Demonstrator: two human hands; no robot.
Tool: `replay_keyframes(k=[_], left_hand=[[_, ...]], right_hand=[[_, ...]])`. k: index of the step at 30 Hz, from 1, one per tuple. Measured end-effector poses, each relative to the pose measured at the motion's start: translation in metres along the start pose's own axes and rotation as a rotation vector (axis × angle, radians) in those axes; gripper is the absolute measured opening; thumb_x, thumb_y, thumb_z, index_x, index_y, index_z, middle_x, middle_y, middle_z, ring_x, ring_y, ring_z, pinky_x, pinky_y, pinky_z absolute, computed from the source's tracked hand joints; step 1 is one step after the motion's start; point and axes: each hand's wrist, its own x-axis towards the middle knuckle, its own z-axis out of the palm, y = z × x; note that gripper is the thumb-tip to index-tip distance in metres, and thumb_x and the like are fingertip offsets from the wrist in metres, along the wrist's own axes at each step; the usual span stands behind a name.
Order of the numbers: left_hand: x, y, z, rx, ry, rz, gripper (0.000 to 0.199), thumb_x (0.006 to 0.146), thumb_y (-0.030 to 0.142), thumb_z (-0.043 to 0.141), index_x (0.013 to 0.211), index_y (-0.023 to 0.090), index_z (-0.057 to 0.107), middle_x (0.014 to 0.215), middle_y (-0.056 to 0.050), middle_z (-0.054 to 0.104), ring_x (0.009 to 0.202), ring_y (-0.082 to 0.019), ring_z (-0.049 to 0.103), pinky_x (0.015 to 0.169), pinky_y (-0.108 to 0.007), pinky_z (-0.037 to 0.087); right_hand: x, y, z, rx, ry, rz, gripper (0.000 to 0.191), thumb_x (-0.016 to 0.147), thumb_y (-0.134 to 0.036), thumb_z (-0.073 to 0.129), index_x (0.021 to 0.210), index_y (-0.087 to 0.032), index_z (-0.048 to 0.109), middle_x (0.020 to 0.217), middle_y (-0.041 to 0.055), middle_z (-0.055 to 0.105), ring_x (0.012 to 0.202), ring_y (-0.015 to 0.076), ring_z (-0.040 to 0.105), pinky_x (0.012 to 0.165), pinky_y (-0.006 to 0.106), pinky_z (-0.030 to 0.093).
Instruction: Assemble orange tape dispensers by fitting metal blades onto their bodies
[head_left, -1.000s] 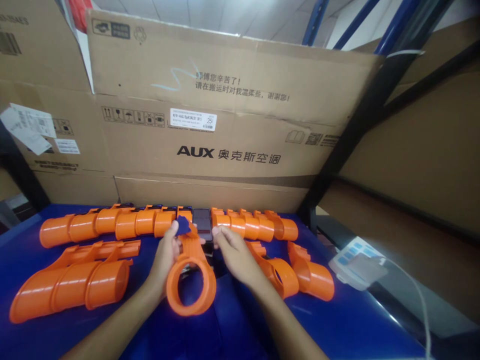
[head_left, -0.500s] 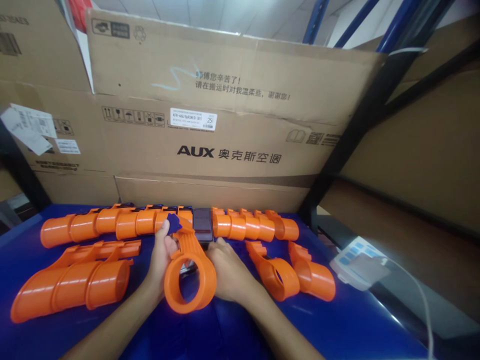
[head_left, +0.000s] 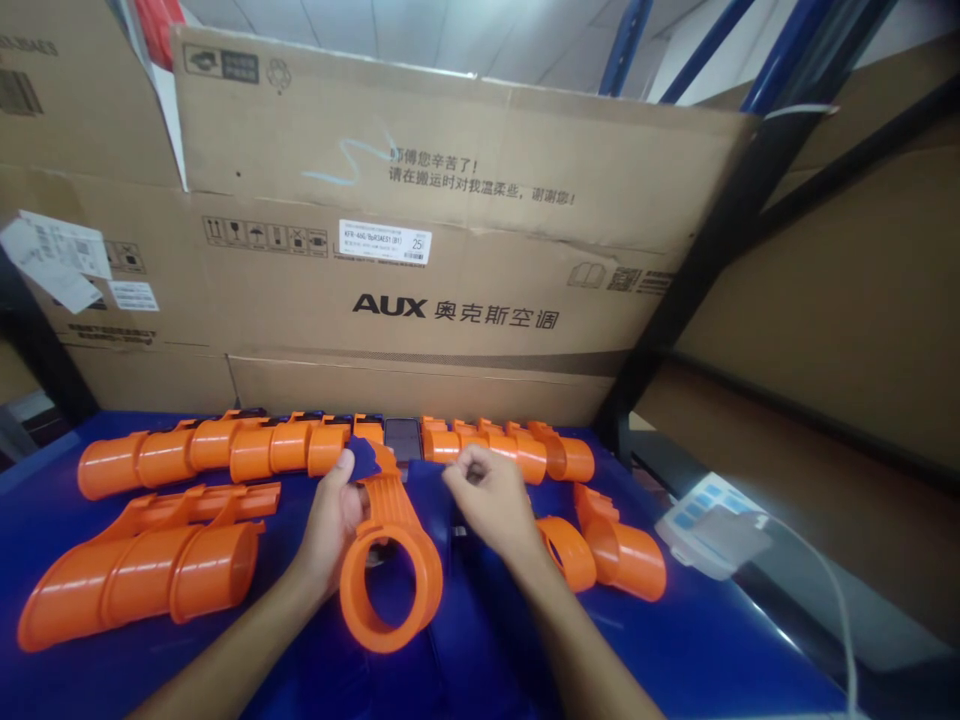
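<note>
My left hand [head_left: 334, 515] is closed on an orange ring part [head_left: 431, 590], whose round opening faces me; a dark blue piece [head_left: 365, 458] sits at its top by my thumb. To the right, my right hand [head_left: 491, 495] is raised over the blue surface with its fingers curled and the fingertips pinched; whatever may be between them is too small to make out. A dark rectangular box [head_left: 403, 438] lies behind the hands, in the row of orange parts.
Orange ring parts [head_left: 109, 465] line the back of the blue table [head_left: 300, 690]. Joined ones [head_left: 142, 570] lie at left, more [head_left: 630, 560] at right. A white device [head_left: 716, 525] with a cable sits at the right edge. Cardboard [head_left: 450, 350] stands behind, beside a black post [head_left: 675, 285].
My right hand has moved away from the orange part, to the right and slightly up. The held part has shifted slightly right and toward me. More of the dark box's surroundings show.
</note>
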Motion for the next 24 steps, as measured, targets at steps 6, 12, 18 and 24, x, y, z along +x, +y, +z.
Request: replay_keyframes(k=[6,12,18,24], left_hand=[[-0.001,-0.007,0.000,0.121,-0.055,0.026,0.059,0.080,0.056,0.077,0.119,0.012,0.065,0.091,-0.014,0.080,0.059,-0.023,0.073,0.048,-0.027,0.051],[0.001,-0.005,0.000,0.038,-0.047,0.050,0.060,0.083,0.056,0.073,0.122,0.011,0.065,0.100,-0.017,0.079,0.086,-0.030,0.077,0.071,-0.036,0.061],[0.005,-0.007,-0.007,0.050,0.019,0.076,0.058,0.082,0.059,0.072,0.119,0.014,0.066,0.095,-0.016,0.080,0.084,-0.032,0.078,0.068,-0.037,0.062],[0.005,-0.007,-0.005,0.047,0.003,0.094,0.055,0.082,0.056,0.073,0.118,0.013,0.067,0.102,-0.017,0.079,0.089,-0.031,0.078,0.072,-0.037,0.062]], right_hand=[[0.001,-0.013,0.001,0.296,0.025,0.024,0.037,0.089,-0.048,0.067,0.070,-0.024,0.047,0.057,-0.0056,0.044,0.051,0.0114,0.040,0.048,0.024,0.031],[-0.005,-0.018,0.007,0.432,-0.189,0.022,0.038,0.090,-0.059,0.066,0.082,-0.023,0.054,0.068,-0.0050,0.045,0.059,0.0114,0.042,0.053,0.022,0.039],[-0.009,-0.018,0.004,0.407,-0.308,0.027,0.032,0.097,-0.055,0.058,0.113,-0.028,0.062,0.099,0.0008,0.063,0.088,0.0178,0.061,0.075,0.028,0.054],[-0.008,-0.023,0.004,0.341,-0.375,-0.059,0.031,0.101,-0.050,0.054,0.124,-0.030,0.061,0.126,0.0023,0.065,0.125,0.0215,0.057,0.112,0.038,0.042]])
